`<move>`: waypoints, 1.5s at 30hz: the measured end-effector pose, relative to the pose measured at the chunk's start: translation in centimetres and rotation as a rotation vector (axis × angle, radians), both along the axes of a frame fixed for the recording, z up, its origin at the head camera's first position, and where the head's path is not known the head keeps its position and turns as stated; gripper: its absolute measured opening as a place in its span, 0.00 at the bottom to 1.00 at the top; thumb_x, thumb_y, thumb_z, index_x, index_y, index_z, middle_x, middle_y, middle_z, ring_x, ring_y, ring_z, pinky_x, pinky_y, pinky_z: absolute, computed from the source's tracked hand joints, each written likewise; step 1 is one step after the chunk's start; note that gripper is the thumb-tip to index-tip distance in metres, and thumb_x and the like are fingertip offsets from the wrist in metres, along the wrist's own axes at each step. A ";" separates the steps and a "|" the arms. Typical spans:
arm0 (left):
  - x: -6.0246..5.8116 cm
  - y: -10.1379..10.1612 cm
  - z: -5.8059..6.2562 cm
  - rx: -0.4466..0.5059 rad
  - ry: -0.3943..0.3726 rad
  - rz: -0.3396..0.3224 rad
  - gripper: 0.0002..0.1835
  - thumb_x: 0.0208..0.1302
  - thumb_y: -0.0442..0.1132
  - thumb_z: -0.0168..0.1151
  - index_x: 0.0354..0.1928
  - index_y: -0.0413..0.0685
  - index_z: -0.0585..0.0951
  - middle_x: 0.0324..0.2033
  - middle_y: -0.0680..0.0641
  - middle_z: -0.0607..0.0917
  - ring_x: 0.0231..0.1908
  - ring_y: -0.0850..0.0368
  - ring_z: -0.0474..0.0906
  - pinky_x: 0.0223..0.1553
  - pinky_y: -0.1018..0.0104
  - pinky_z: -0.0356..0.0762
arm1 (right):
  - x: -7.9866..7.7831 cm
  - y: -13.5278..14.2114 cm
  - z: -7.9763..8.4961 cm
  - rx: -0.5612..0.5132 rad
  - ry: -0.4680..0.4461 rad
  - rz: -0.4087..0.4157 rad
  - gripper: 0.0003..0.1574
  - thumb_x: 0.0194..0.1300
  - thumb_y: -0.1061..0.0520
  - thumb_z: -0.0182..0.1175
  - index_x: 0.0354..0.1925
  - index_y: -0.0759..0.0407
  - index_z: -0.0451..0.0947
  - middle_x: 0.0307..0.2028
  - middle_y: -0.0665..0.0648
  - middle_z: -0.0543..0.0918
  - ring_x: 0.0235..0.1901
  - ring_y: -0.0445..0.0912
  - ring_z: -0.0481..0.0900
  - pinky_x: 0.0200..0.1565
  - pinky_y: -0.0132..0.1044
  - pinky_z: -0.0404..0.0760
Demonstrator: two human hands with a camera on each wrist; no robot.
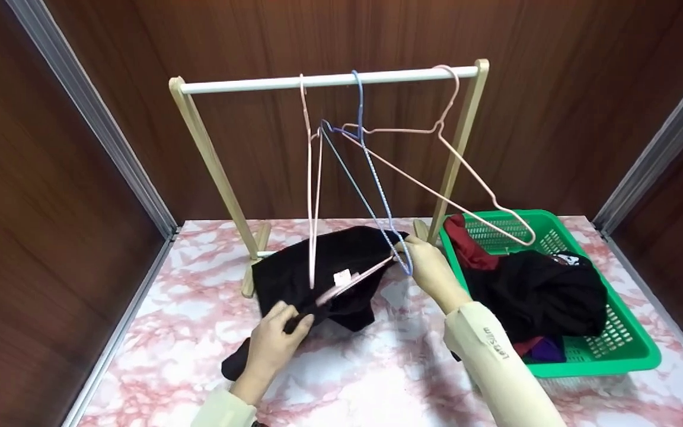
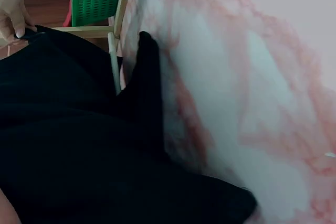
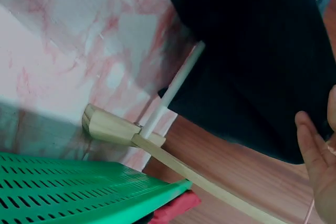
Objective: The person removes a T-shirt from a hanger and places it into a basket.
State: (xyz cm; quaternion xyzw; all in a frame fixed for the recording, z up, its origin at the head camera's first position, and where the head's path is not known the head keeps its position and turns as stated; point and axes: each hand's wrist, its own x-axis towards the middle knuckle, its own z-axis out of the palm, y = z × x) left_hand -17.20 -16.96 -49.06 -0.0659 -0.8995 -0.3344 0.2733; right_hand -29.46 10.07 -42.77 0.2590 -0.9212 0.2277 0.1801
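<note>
A black garment (image 1: 294,267) with a white tag (image 1: 342,277) is stretched between my two hands below the rack's rod. My left hand (image 1: 276,341) grips its near left edge, thumb and fingers curled on the cloth. At the far right corner my right hand (image 1: 427,267) pinches the fabric; the left wrist view shows these fingers (image 2: 13,19) closed on the cloth's corner. A pink hanger's bar (image 1: 362,277) runs slantwise along the garment's opening toward the right hand, its other parts hidden by cloth. The blue hanger's (image 1: 377,178) lower end overlaps the right hand in the head view.
A wooden rack with a white rod (image 1: 246,85) stands behind; the blue hanger, a left pink hanger (image 1: 310,178) and a right pink hanger (image 1: 478,172) hang from it. To the right, a green basket (image 1: 632,338) holds black, red and purple clothes. Wooden walls enclose the marbled tabletop (image 1: 169,332).
</note>
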 end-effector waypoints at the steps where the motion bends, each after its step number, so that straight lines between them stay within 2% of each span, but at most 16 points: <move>1: 0.0 0.2 0.2 -0.019 -0.015 0.004 0.15 0.59 0.53 0.61 0.24 0.53 0.74 0.25 0.57 0.73 0.23 0.64 0.69 0.22 0.70 0.68 | 0.0 0.1 0.0 -0.006 0.002 0.005 0.09 0.55 0.68 0.58 0.34 0.61 0.83 0.35 0.60 0.83 0.35 0.55 0.83 0.39 0.49 0.80; 3: 0.1 0.5 0.7 -0.031 -0.018 0.005 0.14 0.60 0.54 0.62 0.27 0.53 0.75 0.28 0.57 0.73 0.24 0.65 0.70 0.23 0.71 0.68 | 0.1 0.2 0.0 -0.014 0.008 0.009 0.12 0.53 0.71 0.58 0.34 0.61 0.83 0.34 0.59 0.83 0.35 0.54 0.83 0.38 0.48 0.80; 5: 0.0 0.9 1.3 -0.031 0.016 -0.018 0.11 0.59 0.52 0.64 0.33 0.54 0.78 0.30 0.57 0.76 0.26 0.65 0.72 0.25 0.71 0.70 | 0.1 0.4 -0.1 -0.021 0.015 0.008 0.13 0.51 0.73 0.58 0.33 0.61 0.83 0.32 0.59 0.83 0.35 0.54 0.83 0.38 0.48 0.80; 9: -0.2 1.6 1.8 -0.102 0.180 -0.096 0.15 0.55 0.50 0.68 0.43 0.55 0.81 0.35 0.56 0.81 0.32 0.62 0.80 0.30 0.69 0.77 | 0.3 0.5 0.2 -0.024 0.004 -0.006 0.13 0.51 0.72 0.58 0.33 0.62 0.83 0.32 0.59 0.83 0.35 0.55 0.84 0.38 0.49 0.80; 13: -0.4 2.1 2.0 -0.190 0.318 -0.142 0.13 0.55 0.43 0.69 0.43 0.53 0.83 0.34 0.57 0.82 0.34 0.63 0.82 0.32 0.71 0.77 | 0.4 0.4 0.6 -0.028 0.011 0.011 0.09 0.54 0.69 0.59 0.33 0.63 0.83 0.33 0.60 0.84 0.36 0.56 0.84 0.39 0.49 0.80; 17: -0.2 2.4 2.2 -0.217 0.367 -0.130 0.09 0.56 0.36 0.67 0.39 0.52 0.82 0.31 0.57 0.80 0.27 0.64 0.80 0.26 0.72 0.75 | 0.3 0.5 0.7 -0.092 0.046 0.073 0.06 0.54 0.66 0.63 0.33 0.63 0.84 0.32 0.59 0.85 0.37 0.55 0.85 0.39 0.47 0.80; 20: -0.1 2.5 2.4 -0.228 0.370 -0.113 0.03 0.62 0.39 0.63 0.37 0.52 0.81 0.30 0.56 0.79 0.22 0.64 0.77 0.21 0.72 0.73 | 0.2 0.7 0.7 -0.141 0.079 0.101 0.09 0.54 0.69 0.63 0.35 0.63 0.85 0.35 0.59 0.86 0.39 0.54 0.85 0.42 0.45 0.80; 22: 0.0 2.5 2.4 -0.223 0.371 -0.097 0.06 0.67 0.43 0.58 0.36 0.51 0.81 0.29 0.56 0.78 0.19 0.63 0.75 0.19 0.72 0.72 | 0.1 0.9 0.8 -0.169 0.085 0.099 0.12 0.53 0.70 0.62 0.37 0.62 0.86 0.37 0.60 0.87 0.41 0.54 0.85 0.44 0.45 0.81; 27: 0.1 2.3 2.7 -0.186 0.387 -0.030 0.17 0.73 0.50 0.46 0.36 0.48 0.81 0.30 0.53 0.80 0.20 0.58 0.78 0.18 0.67 0.72 | -0.3 1.8 1.0 -0.302 0.092 -0.002 0.11 0.56 0.69 0.63 0.39 0.64 0.86 0.39 0.62 0.88 0.42 0.55 0.86 0.47 0.46 0.81; 32: 0.3 2.0 3.1 -0.157 0.397 0.009 0.18 0.72 0.50 0.46 0.36 0.48 0.80 0.34 0.51 0.83 0.28 0.55 0.84 0.22 0.64 0.77 | -0.6 2.7 0.8 -0.395 0.096 -0.103 0.09 0.56 0.68 0.64 0.38 0.66 0.86 0.36 0.63 0.88 0.37 0.56 0.86 0.41 0.48 0.82; 37: 0.5 2.0 3.3 -0.102 0.457 0.030 0.17 0.71 0.48 0.49 0.35 0.45 0.81 0.33 0.49 0.84 0.31 0.55 0.85 0.26 0.65 0.79 | -0.6 3.0 0.4 -0.394 0.041 -0.176 0.10 0.57 0.65 0.64 0.39 0.66 0.85 0.36 0.65 0.87 0.39 0.57 0.86 0.42 0.50 0.81; 41: 0.6 2.3 3.5 -0.066 0.493 0.032 0.16 0.71 0.47 0.50 0.34 0.44 0.81 0.31 0.50 0.85 0.29 0.55 0.84 0.26 0.66 0.79 | -0.5 2.9 0.0 -0.367 -0.023 -0.245 0.10 0.59 0.61 0.65 0.39 0.64 0.86 0.37 0.64 0.87 0.39 0.59 0.85 0.42 0.52 0.80; 45: 0.7 2.5 3.5 -0.105 0.523 0.016 0.18 0.72 0.48 0.48 0.35 0.44 0.82 0.29 0.50 0.85 0.23 0.56 0.82 0.22 0.67 0.78 | -0.2 2.9 -0.5 -0.298 -0.089 -0.285 0.11 0.60 0.56 0.64 0.40 0.60 0.85 0.37 0.62 0.87 0.39 0.61 0.84 0.41 0.55 0.78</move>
